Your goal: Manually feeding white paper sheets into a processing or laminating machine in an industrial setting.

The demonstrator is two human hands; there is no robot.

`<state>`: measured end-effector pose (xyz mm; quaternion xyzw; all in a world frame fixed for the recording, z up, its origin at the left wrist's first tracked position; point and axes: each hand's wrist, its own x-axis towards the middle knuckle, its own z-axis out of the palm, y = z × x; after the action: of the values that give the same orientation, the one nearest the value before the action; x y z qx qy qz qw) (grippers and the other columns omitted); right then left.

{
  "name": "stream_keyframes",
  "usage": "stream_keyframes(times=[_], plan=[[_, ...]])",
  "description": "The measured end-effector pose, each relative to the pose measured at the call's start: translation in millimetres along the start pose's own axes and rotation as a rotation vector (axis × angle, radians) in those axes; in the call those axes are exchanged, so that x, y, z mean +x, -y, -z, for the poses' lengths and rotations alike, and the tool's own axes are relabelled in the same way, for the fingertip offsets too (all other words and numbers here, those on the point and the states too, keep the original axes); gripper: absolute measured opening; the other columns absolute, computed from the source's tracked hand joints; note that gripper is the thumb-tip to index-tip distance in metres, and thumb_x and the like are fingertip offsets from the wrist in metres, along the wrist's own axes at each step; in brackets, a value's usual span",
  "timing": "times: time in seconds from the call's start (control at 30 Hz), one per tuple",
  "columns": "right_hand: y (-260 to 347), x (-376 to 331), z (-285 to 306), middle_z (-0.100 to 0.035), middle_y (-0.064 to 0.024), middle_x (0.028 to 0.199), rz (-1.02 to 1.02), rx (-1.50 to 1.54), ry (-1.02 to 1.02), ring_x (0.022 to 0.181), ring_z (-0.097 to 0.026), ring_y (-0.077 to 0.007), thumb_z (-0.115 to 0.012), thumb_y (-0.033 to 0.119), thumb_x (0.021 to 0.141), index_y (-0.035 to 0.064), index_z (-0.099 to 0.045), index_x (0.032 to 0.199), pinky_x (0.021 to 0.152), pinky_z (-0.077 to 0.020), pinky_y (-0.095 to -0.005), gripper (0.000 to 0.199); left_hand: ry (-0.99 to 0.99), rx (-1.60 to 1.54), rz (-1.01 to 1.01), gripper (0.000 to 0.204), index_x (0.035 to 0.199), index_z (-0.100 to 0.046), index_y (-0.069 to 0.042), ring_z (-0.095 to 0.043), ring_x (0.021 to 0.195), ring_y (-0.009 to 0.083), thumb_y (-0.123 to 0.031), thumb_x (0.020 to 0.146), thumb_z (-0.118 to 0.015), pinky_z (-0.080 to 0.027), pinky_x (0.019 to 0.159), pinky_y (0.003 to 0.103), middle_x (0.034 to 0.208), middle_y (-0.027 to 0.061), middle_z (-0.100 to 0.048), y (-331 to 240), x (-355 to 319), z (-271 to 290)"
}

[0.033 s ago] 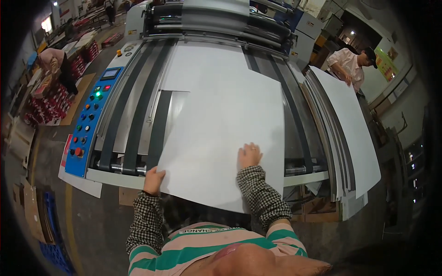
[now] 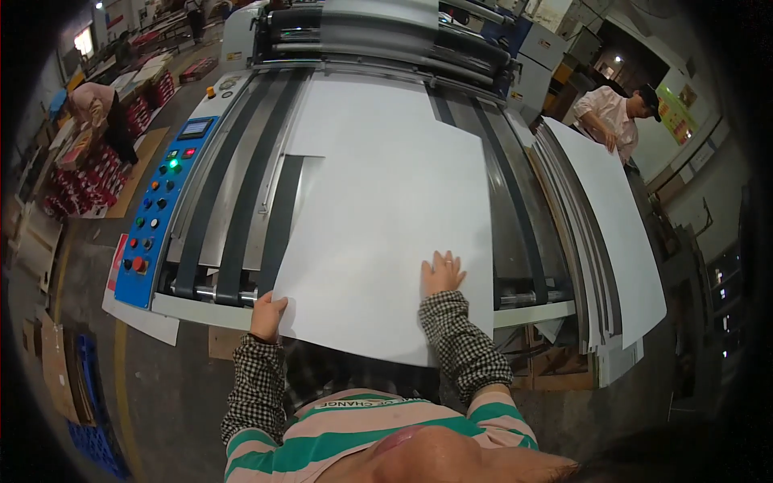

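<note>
A large white sheet point(image 2: 386, 217) lies on the feed table of a big machine, over its dark belts point(image 2: 241, 209), with its near edge hanging past the table's front rail point(image 2: 201, 310). My left hand point(image 2: 266, 315) grips the sheet's near left corner, fingers curled at the edge. My right hand point(image 2: 441, 274) rests flat on top of the sheet near its right side, fingers spread. Another white sheet point(image 2: 362, 105) lies farther up the table, toward the rollers.
A blue control panel point(image 2: 157, 217) with coloured buttons runs along the machine's left side. Rollers point(image 2: 386, 32) cross the far end. A stack of white sheets point(image 2: 612, 241) leans at the right, where a person in pink point(image 2: 616, 117) stands. Another person point(image 2: 93, 109) works far left.
</note>
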<state>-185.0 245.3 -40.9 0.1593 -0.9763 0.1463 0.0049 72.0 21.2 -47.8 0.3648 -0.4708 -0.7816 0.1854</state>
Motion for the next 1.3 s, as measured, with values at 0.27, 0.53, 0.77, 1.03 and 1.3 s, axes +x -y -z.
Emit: stream_keyframes(times=[0.27, 0.53, 0.77, 1.03, 1.3], plan=[[-32, -34, -4, -0.02, -0.0147, 0.135, 0.06, -0.051, 0.09, 0.126, -0.01, -0.0327, -0.037, 0.036, 0.084, 0.0121, -0.032, 0.127, 0.1, -0.0027, -0.0513, 0.049, 0.16, 0.145, 0.203, 0.034, 0.106, -0.05, 0.005, -0.055, 0.078, 0.0168, -0.01, 0.076, -0.054, -0.044, 0.069, 0.028, 0.092, 0.0099, -0.058, 6, -43, 30], [-23, -62, -1, -0.021, -0.0172, 0.134, 0.149, -0.03, 0.143, 0.125, -0.012, -0.0361, -0.041, 0.035, 0.082, 0.0099, -0.035, 0.125, 0.098, -0.0026, -0.0534, 0.05, 0.162, 0.1, 0.244, 0.03, 0.103, -0.053, 0.005, -0.055, 0.083, 0.0162, -0.008, 0.075, -0.056, -0.042, 0.075, 0.028, 0.094, 0.0088, -0.058, 8, -95, 59], [2, -10, -20, -0.018, -0.0165, 0.136, 0.196, -0.032, 0.172, 0.126, -0.009, -0.0352, -0.042, 0.037, 0.082, 0.011, -0.033, 0.127, 0.098, -0.0043, -0.054, 0.053, 0.068, 0.194, 0.248, 0.026, 0.097, -0.056, 0.004, -0.055, 0.078, 0.0155, -0.007, 0.074, -0.057, -0.043, 0.072, 0.027, 0.089, 0.008, -0.059, -22, -45, 58], [35, 75, -15, -0.021, -0.0187, 0.134, 0.198, -0.136, 0.134, 0.124, -0.014, -0.0348, -0.043, 0.035, 0.082, 0.0078, -0.037, 0.124, 0.1, -0.0087, -0.0502, 0.05, -0.467, 0.724, -0.373, 0.02, 0.088, -0.056, 0.005, -0.055, 0.068, 0.0121, -0.011, 0.076, -0.054, -0.044, 0.059, 0.026, 0.075, 0.0078, -0.059, -50, 32, 44], [-158, 121, 153, -0.052, -0.0135, 0.082, 0.239, -0.396, -0.735, 0.073, -0.049, -0.0267, -0.053, 0.014, 0.069, 0.0037, -0.051, 0.079, 0.065, -0.0389, -0.0424, 0.015, -0.324, 0.599, -0.344, 0.019, 0.086, -0.055, 0.005, -0.054, 0.06, 0.0102, -0.012, 0.078, -0.054, -0.043, 0.053, 0.023, 0.069, 0.006, -0.058, -63, 35, 10]])
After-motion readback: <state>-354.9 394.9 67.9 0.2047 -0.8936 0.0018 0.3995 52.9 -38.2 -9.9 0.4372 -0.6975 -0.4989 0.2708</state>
